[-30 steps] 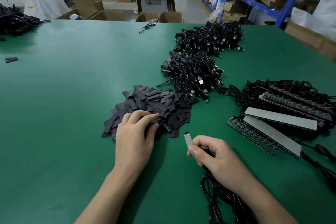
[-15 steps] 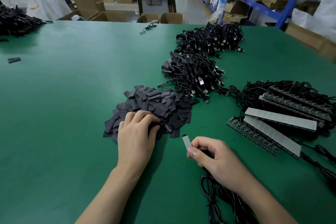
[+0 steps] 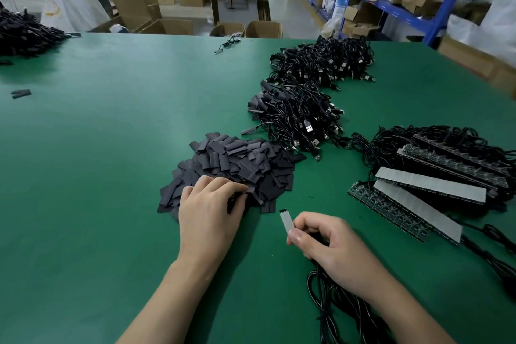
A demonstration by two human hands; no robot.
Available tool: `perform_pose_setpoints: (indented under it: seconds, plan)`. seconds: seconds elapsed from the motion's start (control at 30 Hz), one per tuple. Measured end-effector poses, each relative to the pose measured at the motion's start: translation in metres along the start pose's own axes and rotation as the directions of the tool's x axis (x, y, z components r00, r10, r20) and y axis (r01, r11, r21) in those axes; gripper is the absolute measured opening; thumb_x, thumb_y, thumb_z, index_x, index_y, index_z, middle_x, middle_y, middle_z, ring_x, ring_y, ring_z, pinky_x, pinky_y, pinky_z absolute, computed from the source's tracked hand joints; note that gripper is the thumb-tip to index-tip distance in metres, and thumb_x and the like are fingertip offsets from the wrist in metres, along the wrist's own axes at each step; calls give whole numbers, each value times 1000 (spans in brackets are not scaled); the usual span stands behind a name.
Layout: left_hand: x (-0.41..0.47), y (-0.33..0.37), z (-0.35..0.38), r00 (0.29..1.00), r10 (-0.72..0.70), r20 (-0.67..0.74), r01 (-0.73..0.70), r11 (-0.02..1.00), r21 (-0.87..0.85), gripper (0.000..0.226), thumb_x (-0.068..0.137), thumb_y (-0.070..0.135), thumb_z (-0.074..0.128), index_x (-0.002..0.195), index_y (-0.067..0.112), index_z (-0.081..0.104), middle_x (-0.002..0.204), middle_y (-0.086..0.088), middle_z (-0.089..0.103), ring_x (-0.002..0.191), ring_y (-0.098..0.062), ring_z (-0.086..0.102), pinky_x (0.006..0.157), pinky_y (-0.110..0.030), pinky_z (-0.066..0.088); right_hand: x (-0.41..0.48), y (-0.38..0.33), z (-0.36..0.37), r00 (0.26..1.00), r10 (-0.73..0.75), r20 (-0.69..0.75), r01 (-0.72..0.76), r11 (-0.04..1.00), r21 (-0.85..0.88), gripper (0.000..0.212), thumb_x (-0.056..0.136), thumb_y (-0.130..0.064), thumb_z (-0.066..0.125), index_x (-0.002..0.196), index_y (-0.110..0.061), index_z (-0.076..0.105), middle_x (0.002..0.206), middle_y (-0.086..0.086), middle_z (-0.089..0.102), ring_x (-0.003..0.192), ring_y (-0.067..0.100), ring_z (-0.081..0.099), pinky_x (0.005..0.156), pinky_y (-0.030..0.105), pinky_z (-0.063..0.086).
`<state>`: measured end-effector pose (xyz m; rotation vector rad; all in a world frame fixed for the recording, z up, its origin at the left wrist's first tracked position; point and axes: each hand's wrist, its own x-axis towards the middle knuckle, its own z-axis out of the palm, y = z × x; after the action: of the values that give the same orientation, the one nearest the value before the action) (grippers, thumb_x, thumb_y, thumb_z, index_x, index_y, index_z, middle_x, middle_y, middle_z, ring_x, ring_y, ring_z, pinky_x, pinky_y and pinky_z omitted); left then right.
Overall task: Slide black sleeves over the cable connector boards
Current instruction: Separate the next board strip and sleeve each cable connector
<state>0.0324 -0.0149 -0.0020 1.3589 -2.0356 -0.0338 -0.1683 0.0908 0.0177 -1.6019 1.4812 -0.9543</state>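
Down at the sleeve pile, one board in hand

We see the left hand (image 3: 209, 212) resting on the near edge of the pile of black sleeves (image 3: 245, 165). Its fingers (image 3: 223, 184) are bent down into the flat pieces and the thumb is tucked in beside them. Whether they have pinched a single sleeve we cannot tell.

Just to the right, clear of the pile, the right hand (image 3: 332, 246) pinches a connector board (image 3: 286, 220) between the thumb and curled fingers. The pale strip sticks out past the thumb, with its dark-tipped end pointing away from us. Its black cable (image 3: 321, 304) comes out under the wrist and loops across the green table (image 3: 97, 162) toward the near edge.

Beyond the sleeves we make out heaps of USB cables (image 3: 298, 117), one behind the other. On the right, long panels of boards (image 3: 430, 186) lie side by side on a tangle of black wire. A couple of stray sleeves (image 3: 21, 93) lie well apart at the left, and another dark heap (image 3: 25, 33) sits at the far left corner.
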Motion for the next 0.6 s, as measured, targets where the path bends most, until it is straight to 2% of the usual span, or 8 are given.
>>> perform_pose_setpoints:
  seconds: [0.13,0.43,0.6]
  plan:
    - [-1,1,2,1000,1,-5,-1,1000,2,16,84,19,81,98,27,82,86,10,69,84,-22,59,71,-36,45,1,1,0,1000,-1,2,1,1000,8,27,92,-52,55,82,-30,66,64,-18,55,62,0,48,62,18,39]
    - [0,0,0,1000,-8,21,8,999,32,7,82,28,81,87,28,76,94,14,69,94,-19,58,76,-37,40,1,3,-1,1000,-1,14,1,1000,15,29,91,-54,54,82,-30,66,63,-18,55,61,1,47,62,20,39]
    - [1,-2,2,998,-16,56,15,1000,17,18,86,28,81,103,26,76,98,8,68,95,-23,59,76,-37,43,1,4,-1,1000,13,13,-13,1000,1,29,91,-56,53,83,-31,66,64,-16,54,64,6,48,64,27,40]
